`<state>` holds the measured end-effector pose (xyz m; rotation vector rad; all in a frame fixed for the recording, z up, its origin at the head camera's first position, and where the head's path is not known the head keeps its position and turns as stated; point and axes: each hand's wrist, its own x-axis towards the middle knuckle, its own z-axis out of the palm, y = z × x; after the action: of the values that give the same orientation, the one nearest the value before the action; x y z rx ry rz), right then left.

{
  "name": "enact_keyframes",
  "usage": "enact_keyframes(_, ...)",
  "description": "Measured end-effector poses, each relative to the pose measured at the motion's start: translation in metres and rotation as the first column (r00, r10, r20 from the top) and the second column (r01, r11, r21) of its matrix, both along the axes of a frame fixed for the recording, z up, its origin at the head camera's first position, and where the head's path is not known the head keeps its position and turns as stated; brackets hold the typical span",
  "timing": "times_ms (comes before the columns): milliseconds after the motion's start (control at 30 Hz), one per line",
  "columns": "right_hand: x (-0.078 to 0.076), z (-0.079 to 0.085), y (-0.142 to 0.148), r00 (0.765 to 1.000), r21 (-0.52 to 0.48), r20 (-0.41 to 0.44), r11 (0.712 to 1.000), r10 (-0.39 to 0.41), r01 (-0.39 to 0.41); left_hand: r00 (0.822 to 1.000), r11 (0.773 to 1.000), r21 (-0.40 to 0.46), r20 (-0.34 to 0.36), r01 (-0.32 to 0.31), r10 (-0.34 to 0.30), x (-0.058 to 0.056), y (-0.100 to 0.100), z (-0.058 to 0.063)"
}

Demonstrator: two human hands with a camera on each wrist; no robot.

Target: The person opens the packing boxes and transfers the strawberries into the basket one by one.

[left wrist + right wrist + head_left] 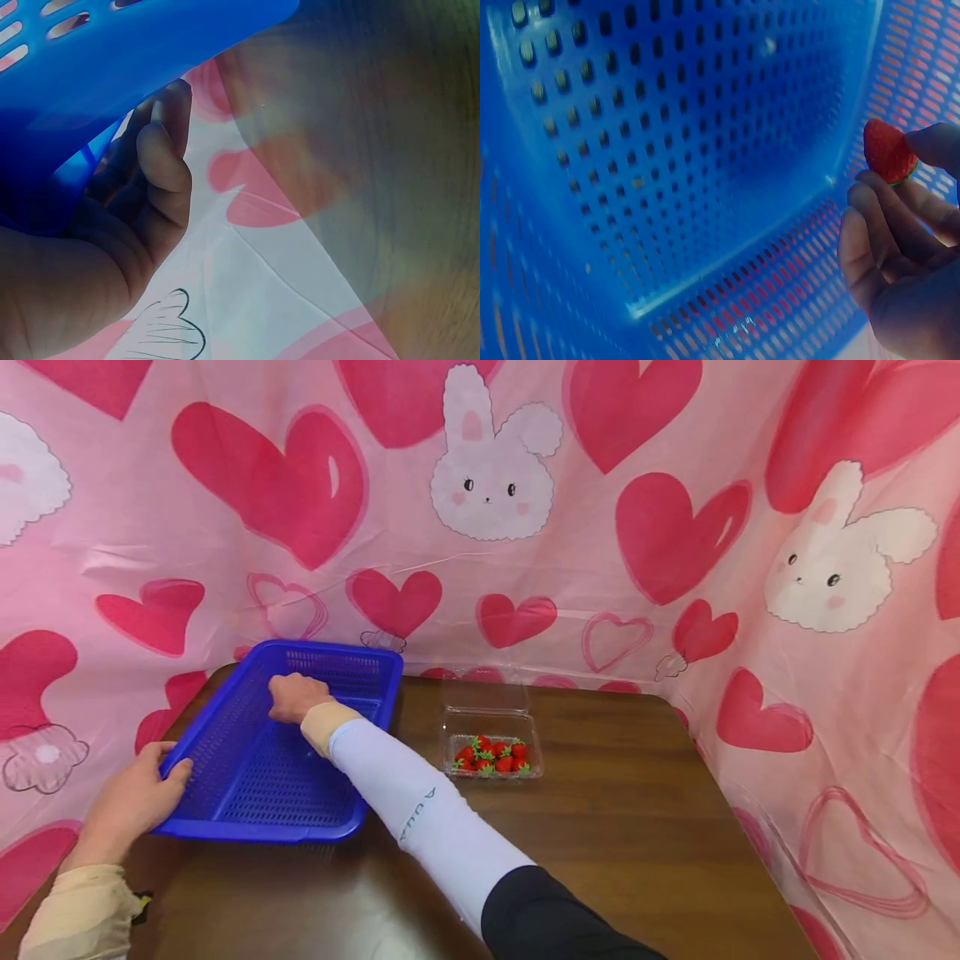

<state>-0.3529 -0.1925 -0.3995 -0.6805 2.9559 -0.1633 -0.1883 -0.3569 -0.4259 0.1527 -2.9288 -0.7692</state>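
A blue slotted plastic basket [258, 833] is at the left of the table. My left hand [138, 793] grips its left rim; in the left wrist view, curled fingers [166, 161] show under the blue edge. Inside the basket, above its bottom, my right hand [297, 697] pinches a red strawberry [887, 154] between thumb and fingers. The head view does not show that strawberry, as the hand covers it. To the right of the basket stands a clear plastic clamshell box [489, 720] with its lid raised, holding several red strawberries [495, 756] with green leaves.
The brown wooden table [600, 827] extends to the right and front of the box. A pink curtain [555, 568] with hearts and rabbits hangs behind and along the sides. Near the left sleeve lies a small black and yellow item [142, 906], partly hidden.
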Motion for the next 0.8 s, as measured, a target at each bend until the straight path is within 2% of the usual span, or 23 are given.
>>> enact_keyframes(100, 0.002, -0.007, -0.008, 1.000, 0.032, -0.020, 0.999, -0.015, 0.016, 1.000, 1.000, -0.001, -0.001, -0.008, 0.008, 0.002, -0.001, 0.002)
enact_keyframes(300, 0.004, -0.018, -0.015, 0.999, 0.057, -0.037, 0.998, 0.030, -0.028, 1.000, 1.000, 0.004, 0.013, -0.026, 0.026, 0.007, 0.000, 0.005)
enact_keyframes(533, 0.004, -0.027, -0.007, 0.999, 0.056, -0.033, 0.998, 0.032, -0.030, 1.000, 0.999, 0.049, 0.000, -0.015, 0.015, 0.006, 0.004, 0.001)
enact_keyframes(667, 0.003, -0.023, -0.003, 0.999, 0.013, -0.044, 1.000, 0.006, -0.006, 1.000, 0.999, 0.032, -0.010, -0.022, 0.022, 0.007, 0.002, 0.001)
enact_keyframes(800, -0.001, -0.007, 0.005, 0.995, -0.058, -0.092, 0.998, -0.041, 0.036, 1.000, 1.000, 0.019, -0.009, -0.020, 0.020, 0.006, 0.001, 0.003)
